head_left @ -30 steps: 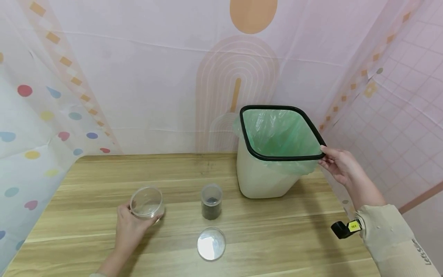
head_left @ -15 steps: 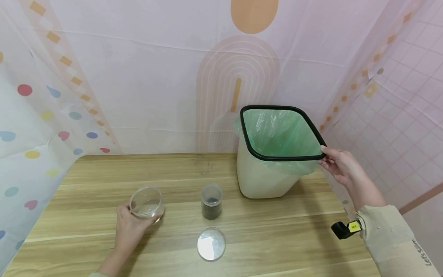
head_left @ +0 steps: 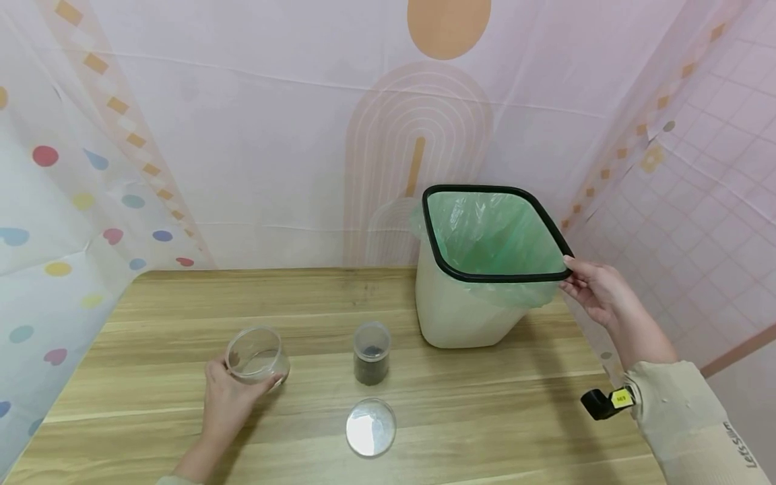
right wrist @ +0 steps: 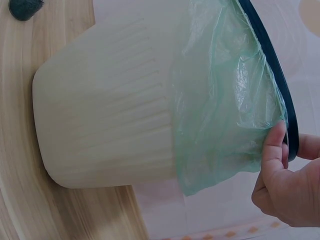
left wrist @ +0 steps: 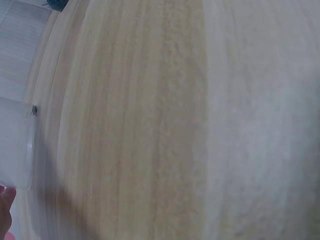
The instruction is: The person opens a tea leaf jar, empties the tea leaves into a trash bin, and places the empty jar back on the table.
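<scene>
My left hand (head_left: 230, 397) grips a clear round plastic container (head_left: 275, 367) at the left of the table, thumb on its near right side and fingers round its left. The container looks empty and leans slightly. Its wall (left wrist: 15, 145) shows at the left edge of the left wrist view, beside a fingertip. At the right, a cream trash bin (head_left: 455, 316) with a black rim (head_left: 497, 277) and a green liner bag (head_left: 485, 236) stands tilted. My right hand (head_left: 597, 289) pinches the rim's near right corner; in the right wrist view the thumb lies over the liner (right wrist: 225, 100).
A small clear cup with dark contents (head_left: 371, 367) stands upright between container and bin. Nearer me lies a clear round lid (head_left: 370, 427). A patterned curtain (head_left: 273, 135) hangs behind the wooden table (head_left: 461, 417) and at both sides.
The clear container in my left hand has tipped a little, its rim shifting slightly left. The right hand and the bin have stayed as they were.
</scene>
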The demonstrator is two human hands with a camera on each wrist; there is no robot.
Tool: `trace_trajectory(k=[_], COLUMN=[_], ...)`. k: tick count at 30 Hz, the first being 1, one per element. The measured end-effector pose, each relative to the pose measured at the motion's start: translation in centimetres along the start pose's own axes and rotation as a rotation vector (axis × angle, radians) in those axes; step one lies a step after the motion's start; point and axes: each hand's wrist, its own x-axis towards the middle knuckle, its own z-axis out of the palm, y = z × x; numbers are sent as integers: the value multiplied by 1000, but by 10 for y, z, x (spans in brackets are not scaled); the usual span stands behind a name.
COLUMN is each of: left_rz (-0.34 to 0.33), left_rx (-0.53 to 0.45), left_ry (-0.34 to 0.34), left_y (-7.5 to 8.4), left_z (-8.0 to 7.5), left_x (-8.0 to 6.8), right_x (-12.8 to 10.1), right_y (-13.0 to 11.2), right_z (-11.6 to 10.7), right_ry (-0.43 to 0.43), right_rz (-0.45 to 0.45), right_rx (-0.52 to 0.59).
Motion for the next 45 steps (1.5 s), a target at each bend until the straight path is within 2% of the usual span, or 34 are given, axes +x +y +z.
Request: trace_trajectory(k=[7,15,23,29,33,37,40,45], left_rz=[6,-32,-59,-77,-68,-82,-92,-53], left_rx=[-8,-13,-99,-88,-159,-209,-215,-190], left_ry=[-5,-73,-139,-183,-200,-189,-157,-76], left_y=[-1,-2,-1,3,4,5,5,8], left_z=[-1,-3,-3,-4,-6,-5,-5,-7], left_x=[0,3,4,1,1,-1,-5,-10], right_x=[1,0,0,0,0,0,0,-1], right_y=[0,1,0,0,1,2,3,6], right_z=[0,0,-1,0,0,0,0,0], right_ry=[1,-3,-2,-3,-1,0,-6,-14], right_rz=[3,1,2,5,5,0,-8,-48], right_rx=[20,27,21,23,28,35,43,40])
